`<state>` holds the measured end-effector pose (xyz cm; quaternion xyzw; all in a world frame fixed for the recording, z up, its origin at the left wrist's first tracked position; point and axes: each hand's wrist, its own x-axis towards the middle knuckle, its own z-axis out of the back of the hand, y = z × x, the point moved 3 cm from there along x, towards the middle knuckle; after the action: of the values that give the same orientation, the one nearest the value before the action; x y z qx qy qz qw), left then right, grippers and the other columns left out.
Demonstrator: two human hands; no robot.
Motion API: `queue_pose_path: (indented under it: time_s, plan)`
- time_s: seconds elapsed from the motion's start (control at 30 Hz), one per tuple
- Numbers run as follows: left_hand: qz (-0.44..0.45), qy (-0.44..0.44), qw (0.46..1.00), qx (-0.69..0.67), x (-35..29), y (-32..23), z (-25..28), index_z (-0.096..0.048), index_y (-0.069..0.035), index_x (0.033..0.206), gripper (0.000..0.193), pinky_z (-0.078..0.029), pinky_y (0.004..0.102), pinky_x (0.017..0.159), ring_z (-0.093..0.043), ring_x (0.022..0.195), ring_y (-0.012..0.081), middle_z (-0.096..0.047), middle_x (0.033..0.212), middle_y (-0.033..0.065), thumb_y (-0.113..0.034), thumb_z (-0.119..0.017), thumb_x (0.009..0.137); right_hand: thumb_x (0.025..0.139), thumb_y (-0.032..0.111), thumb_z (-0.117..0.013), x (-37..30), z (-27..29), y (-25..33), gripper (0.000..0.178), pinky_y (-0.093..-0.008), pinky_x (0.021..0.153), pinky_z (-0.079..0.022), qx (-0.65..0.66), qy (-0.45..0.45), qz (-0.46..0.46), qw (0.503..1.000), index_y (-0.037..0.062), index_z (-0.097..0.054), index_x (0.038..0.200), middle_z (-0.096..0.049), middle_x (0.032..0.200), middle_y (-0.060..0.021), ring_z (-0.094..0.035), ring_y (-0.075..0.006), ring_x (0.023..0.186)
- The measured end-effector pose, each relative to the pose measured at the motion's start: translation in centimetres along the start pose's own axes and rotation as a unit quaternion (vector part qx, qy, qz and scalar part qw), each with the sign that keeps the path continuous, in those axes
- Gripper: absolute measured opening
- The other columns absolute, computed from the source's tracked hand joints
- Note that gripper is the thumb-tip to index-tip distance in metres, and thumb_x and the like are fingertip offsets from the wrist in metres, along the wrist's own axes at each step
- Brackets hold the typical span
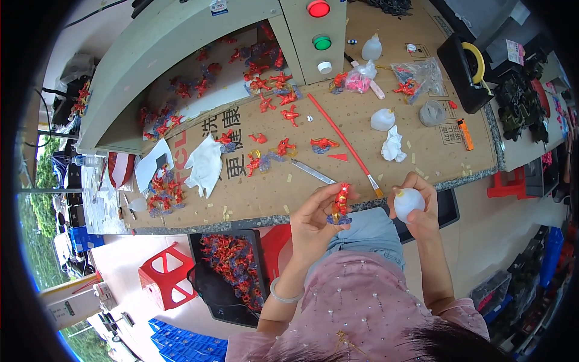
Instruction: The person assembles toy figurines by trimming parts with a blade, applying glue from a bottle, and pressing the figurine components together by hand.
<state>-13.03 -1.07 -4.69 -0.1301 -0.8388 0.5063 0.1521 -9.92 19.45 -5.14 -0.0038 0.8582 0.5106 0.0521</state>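
Between the thumb and fingers of my left hand (309,223) is a small red toy figure (342,199) with a translucent purple base, held upright above the table's front edge. My right hand (425,211) is wrapped round a white squeeze bottle (409,204) with a yellowish tip. The two hands are apart, and the bottle does not touch the figure. Just beyond them on the cardboard lie a long red-handled paintbrush (344,142) and a silver craft knife (313,171). More red figures (285,146) lie scattered to the left of the brush.
A grey arched machine (199,30) with red and green buttons stands at the back left, figures inside it. White bottles (382,119), crumpled tissue (393,145) and an orange lighter-like item (465,134) lie at right. A black crate (232,271) of figures stands below the table.
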Motion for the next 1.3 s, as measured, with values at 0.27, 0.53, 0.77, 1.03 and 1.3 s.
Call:
queue_pose_path:
  time_s: [0.27,0.53,0.77,1.03,1.3]
  plan:
    - [0.014,-0.025,0.998,0.058,0.0,-0.9,-0.1,-0.051,0.004,0.129,0.065,-0.051,0.0320,0.091,-0.060,0.110,0.0254,-0.056,0.121,0.0141,0.016,-0.070,0.068,0.060,0.037,-0.087,0.2,-0.2,-0.3,0.058,-0.0224,0.045,-0.043,-0.006,-0.005,-0.015,1.000,-0.0025,-0.055,0.089,-0.061,0.072,-0.0094,-0.058,-0.0125,0.056]
    - [-0.039,-0.030,0.977,0.207,0.3,-2.1,0.0,-0.056,0.004,0.123,0.060,-0.052,0.0309,0.087,-0.059,0.109,0.0238,-0.057,0.118,0.0148,0.019,-0.067,0.065,0.053,0.039,-0.090,0.5,-0.2,-0.1,0.065,-0.0203,0.046,-0.043,-0.025,-0.068,-0.020,0.997,-0.0025,-0.057,0.090,-0.063,0.078,-0.0093,-0.060,-0.0108,0.060]
    - [-0.053,-0.049,0.975,0.211,0.3,-2.1,0.2,-0.059,0.005,0.119,0.048,-0.054,0.0305,0.084,-0.062,0.105,0.0246,-0.059,0.116,0.0160,0.017,-0.063,0.072,0.056,0.040,-0.087,0.3,0.1,0.0,0.063,-0.0209,0.050,-0.044,-0.043,-0.062,-0.024,0.997,-0.0035,-0.058,0.091,-0.063,0.079,-0.0099,-0.062,-0.0124,0.064]
    - [-0.072,-0.030,0.966,0.247,0.2,-2.3,0.3,-0.059,0.006,0.117,0.046,-0.053,0.0321,0.085,-0.062,0.105,0.0263,-0.059,0.116,0.0180,0.020,-0.058,0.073,0.059,0.018,-0.079,0.2,-0.8,0.6,0.039,-0.0246,0.069,-0.048,-0.050,-0.053,-0.017,0.997,-0.0030,-0.064,0.089,-0.066,0.082,-0.0083,-0.063,-0.0133,0.075]
    - [-0.121,-0.061,0.920,0.368,0.5,-3.5,-0.7,-0.065,-0.001,0.113,0.048,-0.051,0.0310,0.085,-0.064,0.098,0.0251,-0.065,0.109,0.0139,0.015,-0.064,0.068,0.061,0.014,-0.078,0.0,-1.3,0.8,0.034,-0.0241,0.071,-0.047,-0.072,-0.079,0.018,0.994,-0.0024,-0.065,0.088,-0.066,0.083,-0.0071,-0.062,-0.0125,0.077]
